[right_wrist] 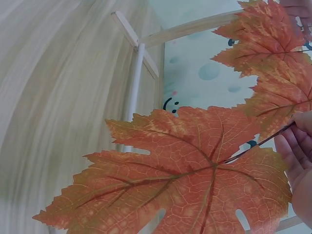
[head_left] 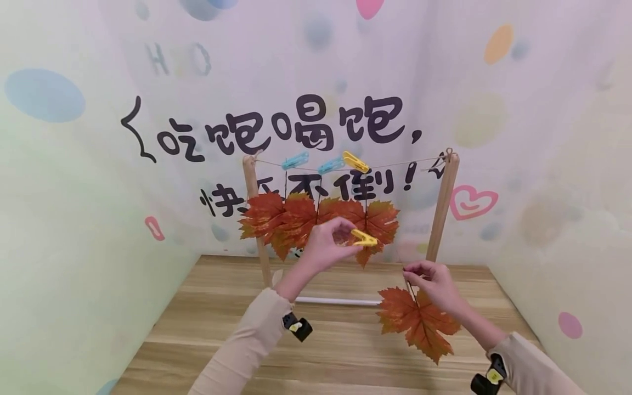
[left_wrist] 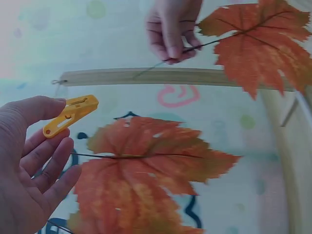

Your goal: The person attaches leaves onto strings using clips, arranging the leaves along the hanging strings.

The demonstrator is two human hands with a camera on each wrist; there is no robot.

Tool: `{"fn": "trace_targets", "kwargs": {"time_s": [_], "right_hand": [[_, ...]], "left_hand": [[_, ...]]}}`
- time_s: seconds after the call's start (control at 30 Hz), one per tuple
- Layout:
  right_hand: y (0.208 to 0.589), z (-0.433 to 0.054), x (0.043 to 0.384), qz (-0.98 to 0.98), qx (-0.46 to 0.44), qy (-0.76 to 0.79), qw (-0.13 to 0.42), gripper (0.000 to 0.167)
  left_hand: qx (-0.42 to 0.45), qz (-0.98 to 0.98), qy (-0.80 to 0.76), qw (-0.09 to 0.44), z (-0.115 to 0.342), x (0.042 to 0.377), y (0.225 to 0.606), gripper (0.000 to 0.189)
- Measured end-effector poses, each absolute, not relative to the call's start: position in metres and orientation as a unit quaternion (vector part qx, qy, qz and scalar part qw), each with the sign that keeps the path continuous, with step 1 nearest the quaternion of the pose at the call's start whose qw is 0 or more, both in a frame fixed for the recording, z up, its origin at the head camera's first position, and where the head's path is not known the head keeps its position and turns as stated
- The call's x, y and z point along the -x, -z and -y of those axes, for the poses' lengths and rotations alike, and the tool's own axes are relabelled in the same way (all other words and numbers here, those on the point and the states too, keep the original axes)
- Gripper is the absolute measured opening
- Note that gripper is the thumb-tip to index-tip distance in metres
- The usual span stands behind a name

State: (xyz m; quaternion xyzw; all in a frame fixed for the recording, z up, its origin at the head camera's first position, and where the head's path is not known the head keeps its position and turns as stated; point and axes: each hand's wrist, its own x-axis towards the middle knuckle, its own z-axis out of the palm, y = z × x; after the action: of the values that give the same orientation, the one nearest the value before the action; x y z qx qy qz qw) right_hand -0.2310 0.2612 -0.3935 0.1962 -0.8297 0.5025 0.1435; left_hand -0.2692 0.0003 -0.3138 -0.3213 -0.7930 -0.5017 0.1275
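Note:
My left hand [head_left: 329,245] pinches a yellow clothespin [head_left: 364,238] between thumb and fingers, in front of the hanging leaves. In the left wrist view that clothespin [left_wrist: 71,116] points away from the palm. Lower and to the right, my right hand [head_left: 434,282] pinches the thin dark stem of a red-orange artificial maple leaf [head_left: 419,323], whose blade hangs below the fingers. Its veined surface fills much of the right wrist view. Several similar leaves [head_left: 266,215] hang from a string [head_left: 395,164], clipped by two blue clothespins [head_left: 295,160] and a yellow clothespin [head_left: 355,162].
The string runs between two wooden posts, the left post [head_left: 250,178] and the right post [head_left: 444,203]. A white rod [head_left: 338,302] joins them low down, above the wood-grain table [head_left: 197,334]. Behind stands a patterned wall covering [head_left: 543,164] with large dark characters.

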Motion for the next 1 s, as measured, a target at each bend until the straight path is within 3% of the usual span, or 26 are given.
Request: {"fn": "trace_targets", "kwargs": {"time_s": [0.6, 0.73, 1.0], "right_hand": [[0.358, -0.26, 0.241, 0.844, -0.19, -0.471, 0.171, 0.011], [0.352, -0.26, 0.244, 0.844, -0.183, -0.468, 0.188, 0.011], [0.322, -0.245, 0.233, 0.845, -0.176, -0.456, 0.217, 0.01]], "left_hand": [[0.316, 0.783, 0.509, 0.167, -0.014, 0.278, 0.256, 0.032], [0.32, 0.785, 0.493, 0.197, -0.017, 0.282, 0.242, 0.033], [0.314, 0.798, 0.464, 0.22, -0.026, 0.292, 0.214, 0.036]]}}
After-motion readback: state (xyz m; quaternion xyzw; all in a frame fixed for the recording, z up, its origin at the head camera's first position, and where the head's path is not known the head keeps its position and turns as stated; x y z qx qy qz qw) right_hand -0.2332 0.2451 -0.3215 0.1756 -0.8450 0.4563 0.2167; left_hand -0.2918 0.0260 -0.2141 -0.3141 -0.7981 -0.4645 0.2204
